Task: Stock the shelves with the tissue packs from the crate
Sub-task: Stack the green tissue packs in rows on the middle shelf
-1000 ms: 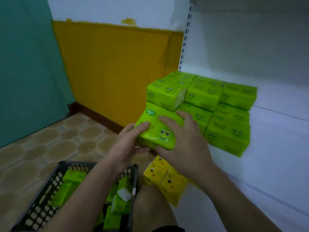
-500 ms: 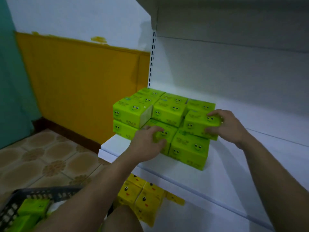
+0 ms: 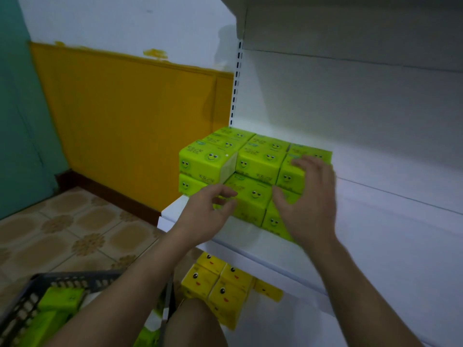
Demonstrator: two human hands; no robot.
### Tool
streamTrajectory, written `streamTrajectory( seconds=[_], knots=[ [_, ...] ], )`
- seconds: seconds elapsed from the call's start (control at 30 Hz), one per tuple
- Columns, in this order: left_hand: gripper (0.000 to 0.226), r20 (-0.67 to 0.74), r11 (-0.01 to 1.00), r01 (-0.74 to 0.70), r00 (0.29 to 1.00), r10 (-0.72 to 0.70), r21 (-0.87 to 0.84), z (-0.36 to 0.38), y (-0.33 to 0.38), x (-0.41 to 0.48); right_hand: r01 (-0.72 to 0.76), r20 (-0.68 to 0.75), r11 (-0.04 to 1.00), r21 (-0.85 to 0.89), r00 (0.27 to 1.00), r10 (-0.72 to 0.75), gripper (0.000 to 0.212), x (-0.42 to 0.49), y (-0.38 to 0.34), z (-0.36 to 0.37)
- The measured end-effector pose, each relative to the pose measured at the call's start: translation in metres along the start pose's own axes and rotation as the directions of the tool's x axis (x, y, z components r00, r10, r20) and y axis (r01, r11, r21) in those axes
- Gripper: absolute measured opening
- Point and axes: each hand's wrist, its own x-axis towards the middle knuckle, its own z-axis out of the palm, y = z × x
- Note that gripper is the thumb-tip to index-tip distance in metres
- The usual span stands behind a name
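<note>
Lime-green tissue packs (image 3: 260, 161) with smiley faces stand stacked two high at the left end of a white shelf (image 3: 390, 236). My left hand (image 3: 208, 214) rests with loosely curled fingers against the front of a lower pack (image 3: 250, 196). Fingers spread, my right hand (image 3: 310, 201) lies flat against the packs at the stack's right end. Neither hand grips a pack. A dark plastic crate (image 3: 30, 304) at the lower left holds more green packs (image 3: 62, 299).
Yellow tissue packs (image 3: 220, 286) sit on the shelf below. The white shelf stretches bare to the right of the stack. An orange and white wall (image 3: 125, 116) stands behind; patterned floor tiles (image 3: 62, 236) lie to the left. My knee (image 3: 195, 324) is near the crate.
My right hand has come down from the upper right pack to lie flat on the stack's right end. My left hand stays at the lower front pack. The view has shifted slightly.
</note>
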Motion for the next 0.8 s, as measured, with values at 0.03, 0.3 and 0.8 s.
streamTrajectory(
  seconds=[0.03,0.3,0.8],
  knots=[
    [0.008,-0.027,1.0,0.008,1.0,-0.009,-0.008,-0.008,-0.005,-0.006,0.035,0.032,0.994,0.102,0.999,-0.038,0.046,-0.015,-0.023,0.01],
    [0.01,-0.299,0.961,0.275,0.915,-0.272,-0.032,-0.116,-0.086,-0.079,-0.114,0.648,0.924,0.364,0.744,-0.163,0.034,-0.093,-0.132,0.13],
    [0.039,-0.202,0.389,0.92,0.389,-0.899,0.044,-0.121,-0.336,-0.175,-0.238,0.982,0.957,-0.164,-0.129,0.136,0.052,-0.189,-0.094,0.357]
  ],
)
